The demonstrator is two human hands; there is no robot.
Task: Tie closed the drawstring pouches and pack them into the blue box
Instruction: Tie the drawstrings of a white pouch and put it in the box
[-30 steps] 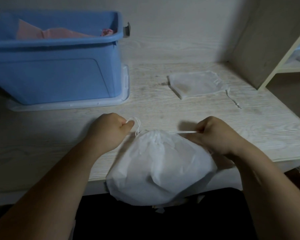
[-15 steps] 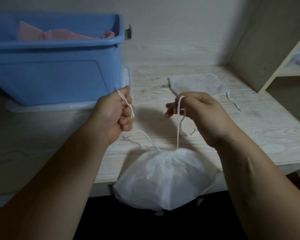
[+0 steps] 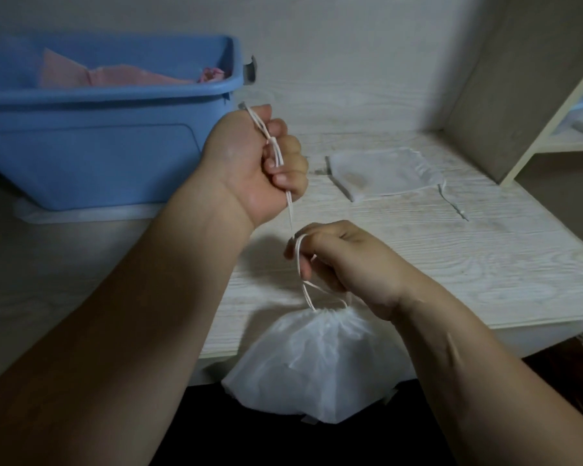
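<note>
A filled white drawstring pouch (image 3: 311,361) hangs over the table's front edge, its mouth gathered. My left hand (image 3: 254,163) is raised in a fist and grips one white cord (image 3: 288,203), pulled taut upward. Below it my right hand (image 3: 343,260) holds the other cord looped around its fingers, just above the pouch mouth. The blue box (image 3: 91,139) stands at the back left with pink pouches (image 3: 115,77) inside. A flat, empty white pouch (image 3: 382,173) lies on the table at the right.
The pale wooden table (image 3: 485,264) runs to a front edge under the pouch. A wooden shelf unit (image 3: 532,95) rises at the right. The blue box sits on a white lid (image 3: 81,211).
My left hand rose and moved right, pulling its cord taut. My right hand dropped lower toward the pouch mouth with the cord wrapped around its fingers.
</note>
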